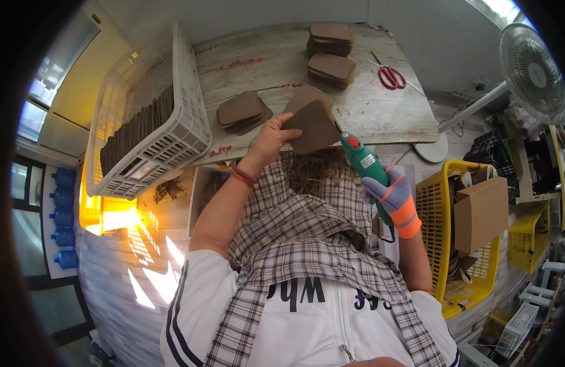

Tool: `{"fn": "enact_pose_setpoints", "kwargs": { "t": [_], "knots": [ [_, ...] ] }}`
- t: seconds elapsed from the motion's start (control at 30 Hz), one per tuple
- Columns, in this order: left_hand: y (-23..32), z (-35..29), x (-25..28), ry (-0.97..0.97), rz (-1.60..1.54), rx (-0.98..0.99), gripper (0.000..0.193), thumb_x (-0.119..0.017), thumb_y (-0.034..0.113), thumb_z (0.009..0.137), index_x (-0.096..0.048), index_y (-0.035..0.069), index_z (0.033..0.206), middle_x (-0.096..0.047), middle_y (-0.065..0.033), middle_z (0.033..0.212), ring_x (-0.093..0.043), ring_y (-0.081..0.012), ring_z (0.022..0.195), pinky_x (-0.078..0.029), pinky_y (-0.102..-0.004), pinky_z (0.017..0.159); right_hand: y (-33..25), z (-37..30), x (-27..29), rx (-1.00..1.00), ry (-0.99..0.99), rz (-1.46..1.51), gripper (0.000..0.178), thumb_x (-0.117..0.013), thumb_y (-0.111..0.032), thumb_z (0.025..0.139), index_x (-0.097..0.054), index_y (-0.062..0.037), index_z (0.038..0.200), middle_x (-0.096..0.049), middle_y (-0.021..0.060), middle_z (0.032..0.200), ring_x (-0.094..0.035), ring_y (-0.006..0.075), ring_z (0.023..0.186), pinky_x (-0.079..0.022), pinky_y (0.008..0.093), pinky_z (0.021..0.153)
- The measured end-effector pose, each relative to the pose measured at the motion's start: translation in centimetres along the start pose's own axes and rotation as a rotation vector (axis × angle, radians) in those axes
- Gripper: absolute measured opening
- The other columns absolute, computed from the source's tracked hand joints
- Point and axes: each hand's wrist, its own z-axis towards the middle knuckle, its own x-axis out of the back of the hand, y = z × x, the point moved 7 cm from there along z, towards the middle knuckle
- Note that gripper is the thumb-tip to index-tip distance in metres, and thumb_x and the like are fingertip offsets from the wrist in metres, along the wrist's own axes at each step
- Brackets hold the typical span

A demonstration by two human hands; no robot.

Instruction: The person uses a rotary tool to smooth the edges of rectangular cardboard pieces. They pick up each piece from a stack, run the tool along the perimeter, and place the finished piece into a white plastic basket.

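My bare left hand [270,140] pinches a flat brown piece with rounded corners [313,127] between thumb and fingers, over my lap by the table's near edge. My right hand [392,194], in a grey and orange glove, is wrapped around a green handheld power tool [361,156] with a red button. The tool's narrow tip points at the right edge of the brown piece; whether it touches cannot be made out. Behind the held piece, another brown piece [307,96] shows. A loose pile of brown pieces [241,110] lies to the left on the table.
Two stacks of brown pieces [330,66] and red-handled scissors [391,77] lie on the worn table [264,46]. A white crate [194,116] of upright brown pieces stands at left. A yellow basket [434,202] with a cardboard box [481,214] and a fan [532,73] are at right. Brown scraps [316,171] cover my lap.
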Motion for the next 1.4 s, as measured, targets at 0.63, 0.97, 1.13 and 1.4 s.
{"fn": "enact_pose_setpoints", "kwargs": {
  "t": [0.63,0.97,1.13,1.4],
  "knots": [
    [1.5,-2.2,1.5,0.017,0.505,0.053,0.023,-0.066,-0.004,0.072,-0.061,0.002,0.093,-0.063,0.0005,0.086,-0.057,-0.0069,0.079,-0.047,-0.0236,0.072,0.8,0.3,-1.9,-0.069,-0.093,0.034,0.033,-0.073,-0.022,0.079,-0.058,0.0011,0.098,-0.058,0.0012,0.068,-0.051,0.0058,0.051,-0.042,0.0197,0.047],
    [3.0,-2.3,2.9,0.113,0.378,0.048,0.016,-0.072,0.001,0.072,-0.064,0.005,0.085,-0.064,0.001,0.078,-0.059,-0.0065,0.07,-0.047,-0.0216,0.065,1.6,-0.1,-2.7,-0.121,-0.187,-0.047,0.036,-0.073,-0.025,0.079,-0.059,0.0011,0.099,-0.059,0.0012,0.068,-0.053,0.0068,0.053,-0.043,0.0212,0.047],
    [2.4,-2.3,2.4,0.075,0.381,0.107,0.015,-0.071,0.001,0.072,-0.065,0.004,0.085,-0.065,-0.0003,0.078,-0.06,-0.0071,0.07,-0.048,-0.0215,0.066,2.0,0.1,-3.0,-0.098,-0.192,-0.073,0.039,-0.074,-0.027,0.078,-0.059,0.001,0.101,-0.059,0.0006,0.069,-0.053,0.0059,0.054,-0.043,0.0202,0.048],
    [0.8,-2.4,0.8,-0.032,0.447,0.166,0.017,-0.073,0.002,0.069,-0.066,0.002,0.084,-0.066,-0.0012,0.078,-0.061,-0.008,0.07,-0.049,-0.022,0.066,2.0,0.2,-4.0,-0.1,-0.196,-0.057,0.04,-0.075,-0.026,0.077,-0.059,0.0014,0.102,-0.06,0.0006,0.068,-0.052,0.0046,0.053,-0.041,0.0188,0.046]
  ]
}}
